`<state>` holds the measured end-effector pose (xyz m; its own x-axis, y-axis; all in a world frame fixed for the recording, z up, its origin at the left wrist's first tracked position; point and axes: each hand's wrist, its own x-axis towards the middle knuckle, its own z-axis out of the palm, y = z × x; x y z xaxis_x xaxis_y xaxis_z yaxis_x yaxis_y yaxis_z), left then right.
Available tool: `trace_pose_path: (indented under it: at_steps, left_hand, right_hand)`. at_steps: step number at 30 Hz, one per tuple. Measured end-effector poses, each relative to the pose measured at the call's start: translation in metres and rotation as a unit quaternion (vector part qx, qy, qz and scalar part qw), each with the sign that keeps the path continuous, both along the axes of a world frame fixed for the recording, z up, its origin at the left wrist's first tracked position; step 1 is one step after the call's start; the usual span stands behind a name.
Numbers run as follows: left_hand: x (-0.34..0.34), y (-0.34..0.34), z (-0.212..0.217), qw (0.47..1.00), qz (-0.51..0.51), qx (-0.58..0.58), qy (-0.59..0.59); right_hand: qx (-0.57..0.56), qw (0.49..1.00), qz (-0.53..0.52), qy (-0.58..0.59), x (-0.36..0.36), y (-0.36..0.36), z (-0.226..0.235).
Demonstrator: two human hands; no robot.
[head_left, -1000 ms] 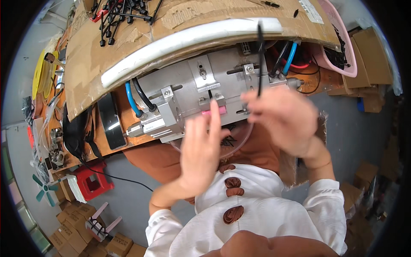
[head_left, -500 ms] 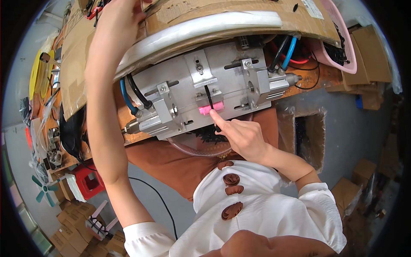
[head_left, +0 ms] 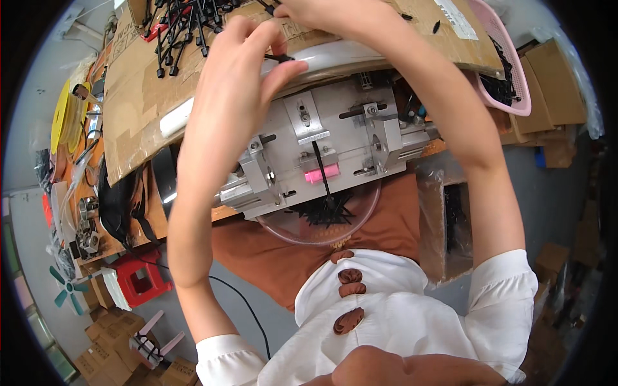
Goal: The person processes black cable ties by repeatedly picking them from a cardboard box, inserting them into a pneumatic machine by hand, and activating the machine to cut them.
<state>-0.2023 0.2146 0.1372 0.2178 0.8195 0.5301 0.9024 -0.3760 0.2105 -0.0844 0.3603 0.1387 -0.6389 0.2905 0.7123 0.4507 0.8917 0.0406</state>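
My left hand (head_left: 241, 71) is above the padded front edge of the cardboard, thumb and fingers closing around a small black stick-like part (head_left: 280, 58). Up at the picture's top edge is my right hand (head_left: 315, 11), its fingertips meeting at a thin black part (head_left: 266, 7); the frame's edge partly cuts it off. Below both hands is a metal clamping fixture (head_left: 283, 161). Another black stick with a thicker end (head_left: 322, 170) lies across its middle, beside a pink block (head_left: 322, 173), its lower end over a clear bowl (head_left: 302, 242).
Many black sticks (head_left: 183, 38) lie heaped on the cardboard (head_left: 148, 109) at the far left. The bowl on my lap holds similar black pieces (head_left: 322, 211). A pink basket (head_left: 524, 96) stands far right, an open carton (head_left: 432, 225) near right, and a red stool (head_left: 138, 276) lower left.
My right hand has left the stick at the fixture and moved up to the cardboard. My left hand has come nearer and rightward, a black part now in its fingers.
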Motion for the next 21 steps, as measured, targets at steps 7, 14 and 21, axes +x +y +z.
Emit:
trace_pose_path:
  at_steps: [7,14,21]
  left_hand:
    - [0.075,-0.137,-0.064,0.971,0.101,-0.020,-0.217]
    - [0.108,-0.142,-0.106,0.979,0.118,-0.143,-0.087]
    - [0.102,-0.141,-0.103,0.979,0.140,-0.140,-0.054]
  right_hand:
    - [-0.300,0.946,0.099,-0.067,0.033,-0.012,0.038]
    - [-0.501,0.840,0.103,0.181,0.086,-0.080,0.058]
    - [-0.474,0.817,0.176,0.276,0.119,-0.127,-0.001]
